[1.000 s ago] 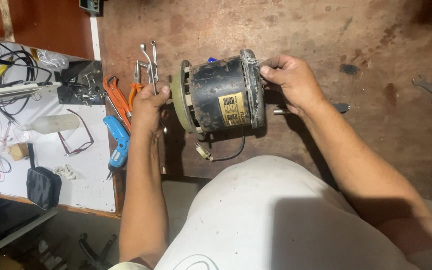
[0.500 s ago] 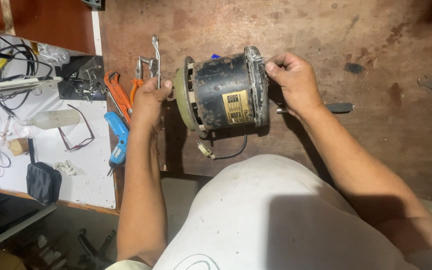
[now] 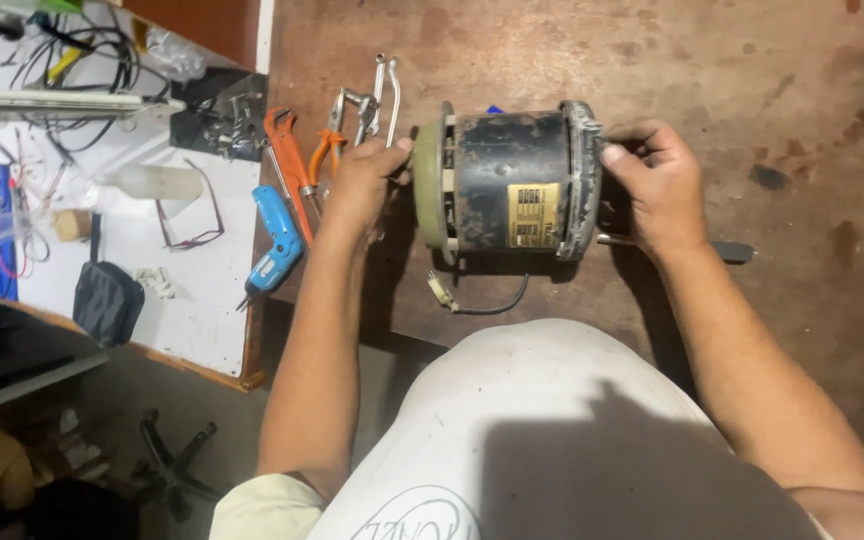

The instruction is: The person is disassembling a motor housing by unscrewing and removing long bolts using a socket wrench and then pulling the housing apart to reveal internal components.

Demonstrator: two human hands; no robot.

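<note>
**Two hands on a motor**

Two hands grip one dark, drum-shaped motor [image 3: 507, 180] that lies on its side on a worn brown bench [image 3: 752, 80], just in front of the person's body. The left hand [image 3: 362, 185] presses against the motor's pale greenish end plate, fingers curled over its rim. The right hand [image 3: 657, 185] clasps the opposite, grey end cover, thumb on the rim and fingers bent round the back. A yellow label faces up on the motor's casing. A short black lead [image 3: 482, 302] with a small pale plug trails from under the motor toward the person.

Behind the right hand a shaft or tool with a dark handle [image 3: 727, 250] lies on the bench; whether it belongs to the motor cannot be told.

Just beyond the left hand lie metal wrenches [image 3: 382, 90], orange-handled pliers [image 3: 327, 150] and an orange pipe wrench [image 3: 287, 160]. A blue glue gun [image 3: 277, 245] rests at the bench edge beside the left forearm.

Further left, a white table [image 3: 192, 320] holds glasses [image 3: 192, 215], a pale bottle [image 3: 157, 182], a black pouch [image 3: 107, 300] and tangled wires [image 3: 82, 50].
</note>
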